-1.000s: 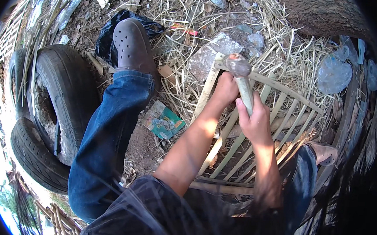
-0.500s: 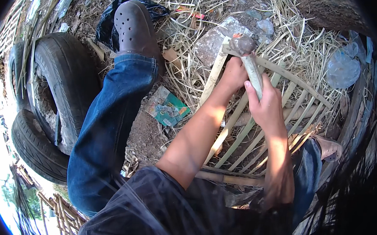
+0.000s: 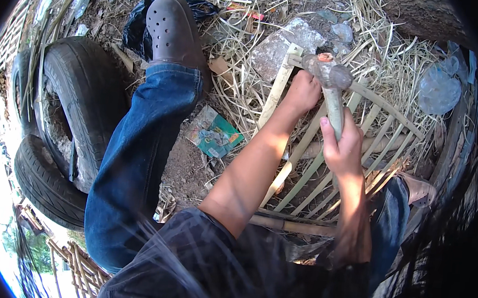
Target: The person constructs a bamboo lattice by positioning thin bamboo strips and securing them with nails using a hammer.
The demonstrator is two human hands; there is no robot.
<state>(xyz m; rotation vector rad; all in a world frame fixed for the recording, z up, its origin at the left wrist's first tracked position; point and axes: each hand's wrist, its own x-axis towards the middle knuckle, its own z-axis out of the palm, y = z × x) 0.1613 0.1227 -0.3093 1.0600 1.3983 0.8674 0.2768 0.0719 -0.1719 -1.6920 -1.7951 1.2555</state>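
Observation:
My right hand is closed round the pale handle of a hammer, its dark, worn head raised near the far end of a slatted bamboo frame. Just left of the hammer head, my left hand is closed on the frame's far crosspiece near its left corner; the fingertips are hidden under the hand. The frame has several pale slats running toward me, and its near end is a thicker bamboo rail. A rough rock lies against the frame's far left corner.
Worn tyres lie at the left beside my outstretched leg and grey clog. A black plastic bag, a green packet and dry straw litter the ground. Clear plastic lies at the far right, near a trunk.
The hammer has shifted right and its head has turned, moving off the frame's left corner. My right hand has moved slightly right and nearer. My left hand stays at the crosspiece.

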